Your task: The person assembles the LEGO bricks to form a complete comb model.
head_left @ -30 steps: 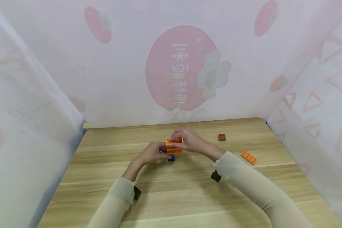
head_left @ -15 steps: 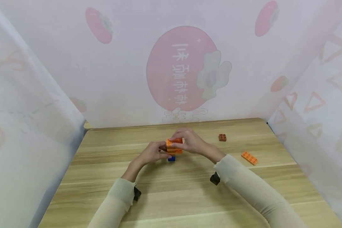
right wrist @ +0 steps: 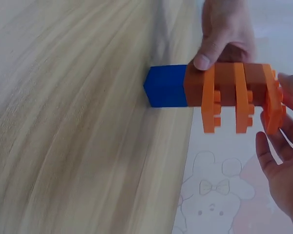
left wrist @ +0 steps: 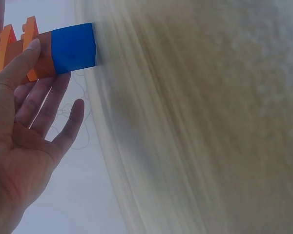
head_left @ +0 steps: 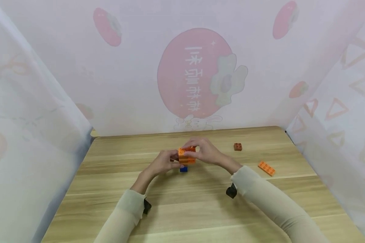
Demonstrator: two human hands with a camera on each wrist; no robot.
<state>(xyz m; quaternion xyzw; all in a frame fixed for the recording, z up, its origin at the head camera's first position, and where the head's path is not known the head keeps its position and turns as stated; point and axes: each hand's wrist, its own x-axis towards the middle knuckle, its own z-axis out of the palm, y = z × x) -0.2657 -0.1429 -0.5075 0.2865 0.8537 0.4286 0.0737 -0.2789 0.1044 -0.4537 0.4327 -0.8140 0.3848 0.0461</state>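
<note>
A tower of toy building bricks stands upright on the wooden table, with a blue block [right wrist: 167,86] at its base. Above that, brown bricks [right wrist: 224,85] alternate with flat orange bricks [right wrist: 241,100] that jut out to one side. My left hand [head_left: 163,162] pinches the tower low down, its thumb on the lowest brown and orange bricks. At the top, my right hand [head_left: 204,151] grips the uppermost orange brick [right wrist: 273,109] between thumb and fingers. In the head view the hands hide part of the tower.
A loose orange brick [head_left: 266,168] lies studs up to the right on the wooden table [head_left: 182,209]. Farther back sits a small brown brick [head_left: 238,146]. White printed cloth [head_left: 134,84] walls in the back and both sides.
</note>
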